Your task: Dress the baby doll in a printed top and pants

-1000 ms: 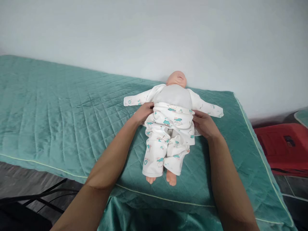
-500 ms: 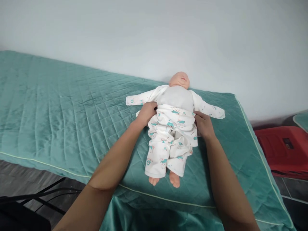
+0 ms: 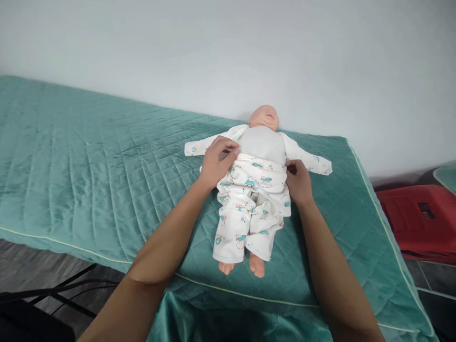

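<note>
A baby doll point(image 3: 263, 142) lies on its back with its arms spread. It wears a white printed jacket point(image 3: 307, 160) and matching printed trousers point(image 3: 249, 183), whose waistband crosses its belly. Beside the waistband's left end, my left hand point(image 3: 218, 162) is open, its thumb and fingers apart and their tips by the cloth. On the other side, my right hand point(image 3: 299, 181) has its fingers curled at the waistband's edge and appears to pinch it; the fingertips are partly hidden. The doll's bare feet point(image 3: 257, 266) stick out of the trouser legs.
A quilted green cover point(image 3: 99, 171) lies over the bed, which stands against a pale wall point(image 3: 199, 57). A red plastic object point(image 3: 416, 218) is beyond the right edge. Black metal legs point(image 3: 67, 289) show at the lower left.
My left hand has let go of the waistband, its fingers spreading and rising slightly. The right hand's fingers have shifted a little upward at the trousers' edge. The doll lies as before.
</note>
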`<action>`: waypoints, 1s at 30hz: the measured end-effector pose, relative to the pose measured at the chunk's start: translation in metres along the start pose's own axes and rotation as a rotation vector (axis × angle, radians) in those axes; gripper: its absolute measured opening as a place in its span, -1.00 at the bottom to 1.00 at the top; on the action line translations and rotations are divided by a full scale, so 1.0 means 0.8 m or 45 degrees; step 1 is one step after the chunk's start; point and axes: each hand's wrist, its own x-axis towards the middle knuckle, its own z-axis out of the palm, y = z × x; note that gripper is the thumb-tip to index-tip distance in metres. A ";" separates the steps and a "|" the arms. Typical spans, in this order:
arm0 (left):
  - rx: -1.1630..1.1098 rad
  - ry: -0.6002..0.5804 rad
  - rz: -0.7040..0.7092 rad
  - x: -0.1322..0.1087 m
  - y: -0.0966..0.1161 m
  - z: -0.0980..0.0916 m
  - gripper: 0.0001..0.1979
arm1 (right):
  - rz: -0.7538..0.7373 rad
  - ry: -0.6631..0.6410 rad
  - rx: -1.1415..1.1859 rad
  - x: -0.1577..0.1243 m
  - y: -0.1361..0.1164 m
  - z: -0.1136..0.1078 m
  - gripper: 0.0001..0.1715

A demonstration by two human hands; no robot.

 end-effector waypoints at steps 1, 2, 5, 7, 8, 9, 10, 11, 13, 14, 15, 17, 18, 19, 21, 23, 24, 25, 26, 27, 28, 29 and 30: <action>-0.004 -0.044 0.075 0.000 0.001 0.000 -0.89 | -0.035 0.054 0.010 -0.001 -0.002 0.000 -0.83; 0.003 -0.084 0.146 0.000 0.002 -0.001 -0.87 | -0.085 0.110 0.029 -0.002 -0.004 0.000 -0.84; 0.054 -0.181 0.274 0.000 0.003 -0.005 -0.79 | -0.300 0.137 0.112 -0.009 -0.013 -0.001 -0.91; 0.081 -0.242 0.269 0.001 0.003 -0.008 -0.79 | -0.444 0.024 0.139 -0.014 -0.017 -0.001 -0.92; 0.084 -0.270 0.249 0.001 0.004 -0.010 -0.80 | -0.502 -0.035 0.137 -0.016 -0.018 -0.002 -0.91; 0.073 -0.295 0.225 0.001 0.005 -0.011 -0.81 | -0.546 -0.081 0.128 -0.017 -0.019 -0.002 -0.90; 0.048 -0.315 0.200 0.001 0.006 -0.012 -0.81 | -0.571 -0.119 0.116 -0.017 -0.020 -0.003 -0.88; 0.016 -0.327 0.179 0.002 0.007 -0.012 -0.81 | -0.579 -0.155 0.104 -0.016 -0.020 -0.004 -0.84; -0.046 -0.341 0.153 0.002 0.009 -0.011 -0.80 | -0.567 -0.231 0.077 -0.013 -0.021 -0.006 -0.75; -0.065 -0.345 0.145 0.003 0.010 -0.009 -0.79 | -0.565 -0.262 0.052 -0.011 -0.022 -0.008 -0.71; -0.076 -0.349 0.134 0.005 0.011 -0.008 -0.79 | -0.568 -0.288 0.019 -0.009 -0.023 -0.010 -0.68; -0.085 -0.360 0.081 0.009 0.012 -0.004 -0.80 | -0.592 -0.328 -0.063 -0.005 -0.027 -0.012 -0.66; -0.086 -0.368 0.037 0.012 0.012 -0.002 -0.81 | -0.606 -0.347 -0.105 -0.004 -0.030 -0.012 -0.66; -0.083 -0.377 -0.012 0.015 0.011 0.000 -0.81 | -0.616 -0.370 -0.141 -0.003 -0.032 -0.012 -0.67; -0.063 -0.393 -0.100 0.022 0.010 0.003 -0.81 | -0.628 -0.404 -0.176 -0.001 -0.036 -0.010 -0.68; -0.044 -0.393 -0.151 0.029 0.008 0.006 -0.81 | -0.624 -0.417 -0.168 0.003 -0.039 -0.007 -0.66; -0.039 -0.387 -0.166 0.033 0.007 0.007 -0.81 | -0.597 -0.411 -0.163 0.007 -0.039 -0.006 -0.66; -0.038 -0.379 -0.179 0.038 0.007 0.009 -0.82 | -0.556 -0.390 -0.168 0.011 -0.040 -0.003 -0.66; -0.041 -0.377 -0.190 0.043 0.006 0.011 -0.84 | -0.506 -0.359 -0.184 0.017 -0.040 -0.001 -0.66; -0.048 -0.376 -0.200 0.049 0.004 0.013 -0.85 | -0.455 -0.319 -0.206 0.024 -0.040 0.002 -0.66; -0.060 -0.377 -0.213 0.054 0.002 0.017 -0.87 | -0.405 -0.279 -0.220 0.031 -0.040 0.005 -0.66; -0.079 -0.379 -0.230 0.060 -0.001 0.020 -0.88 | -0.352 -0.248 -0.212 0.037 -0.039 0.009 -0.65; -0.106 -0.386 -0.252 0.065 -0.005 0.024 -0.88 | -0.292 -0.232 -0.171 0.044 -0.038 0.014 -0.63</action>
